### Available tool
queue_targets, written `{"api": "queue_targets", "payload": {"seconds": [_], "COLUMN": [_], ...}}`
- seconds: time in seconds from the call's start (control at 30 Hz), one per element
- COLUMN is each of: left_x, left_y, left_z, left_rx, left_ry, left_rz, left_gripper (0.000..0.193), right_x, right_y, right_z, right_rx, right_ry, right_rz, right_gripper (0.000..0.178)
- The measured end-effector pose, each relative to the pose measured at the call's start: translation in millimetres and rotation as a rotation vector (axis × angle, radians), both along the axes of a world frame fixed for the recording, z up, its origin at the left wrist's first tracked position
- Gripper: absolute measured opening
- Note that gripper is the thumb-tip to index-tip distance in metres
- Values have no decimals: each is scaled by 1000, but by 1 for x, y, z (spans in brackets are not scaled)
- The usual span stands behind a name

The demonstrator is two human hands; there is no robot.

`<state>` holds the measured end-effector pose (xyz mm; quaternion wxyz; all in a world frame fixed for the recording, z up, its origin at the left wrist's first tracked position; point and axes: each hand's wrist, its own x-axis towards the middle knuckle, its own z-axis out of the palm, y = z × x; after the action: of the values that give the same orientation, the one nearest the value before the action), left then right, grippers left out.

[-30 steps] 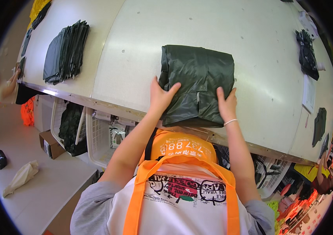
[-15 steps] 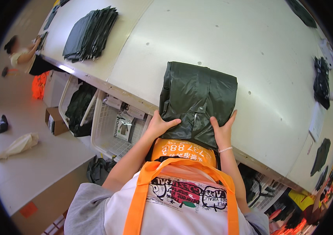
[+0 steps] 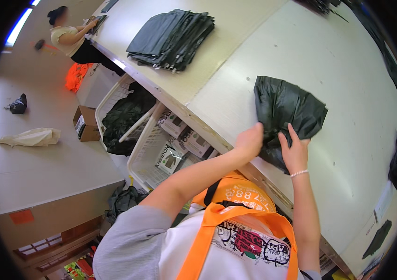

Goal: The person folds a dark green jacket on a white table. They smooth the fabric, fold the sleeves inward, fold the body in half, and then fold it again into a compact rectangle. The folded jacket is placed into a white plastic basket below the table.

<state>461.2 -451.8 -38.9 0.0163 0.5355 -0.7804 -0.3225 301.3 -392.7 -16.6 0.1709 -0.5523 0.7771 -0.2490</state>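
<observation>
Near the front edge of the broad, off-white, smooth-topped table (image 3: 228,91), a rumpled dark-green bundle of thin, glossy fabric (image 3: 289,102) is handled, its lower end close to that edge. Its left side is gripped by the curled left hand (image 3: 249,140), whose fingertips are hidden; the right hand (image 3: 295,151) is partly open, thumb and forefinger parted over the lower folds, and whether cloth is pinched by it cannot be told. Because the fabric looks slick, layers could be slid out of line or sprung open if either side were let go too soon. If the bundle were drawn toward the body, its lower end could be pulled over the front edge and creased there, or the whole dropped. Beneath that edge, to the left, a white lattice-sided plastic basket (image 3: 148,175) is set. Open room is offered beyond the bundle and toward the surface's right edge; to the left, across the surface's seam, room is limited by a loosely squared stack of dark-green folded fabric pieces (image 3: 172,37), whose uneven edges could be disturbed by a wide sweep.
</observation>
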Motion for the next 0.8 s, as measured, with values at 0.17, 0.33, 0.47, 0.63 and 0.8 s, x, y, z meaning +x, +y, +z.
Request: {"api": "queue_targets", "payload": {"seconds": [0.17,0.33,0.47,0.63,0.8], "left_x": [-27,-1,100,252,249], "left_y": [-26,-53,-181,-398,-415], "left_z": [-54,2,-13,-6,-50], "left_rx": [-323,196,-111,-974,-759], "left_ry": [149,151,117,-204,-165], "left_rz": [-251,-533,-87,367,287], "left_gripper": [24,31,14,46,49], "right_x": [71,72,76,74,59], "right_y": [-121,-140,-127,-131,-130], "right_z": [56,-2,1,3,-3], "right_rx": [676,775,531,589,600], "right_ry": [573,847,809,889,707], "right_rz": [-9,153,244,278,282], "right_gripper": [78,66,69,72,70]}}
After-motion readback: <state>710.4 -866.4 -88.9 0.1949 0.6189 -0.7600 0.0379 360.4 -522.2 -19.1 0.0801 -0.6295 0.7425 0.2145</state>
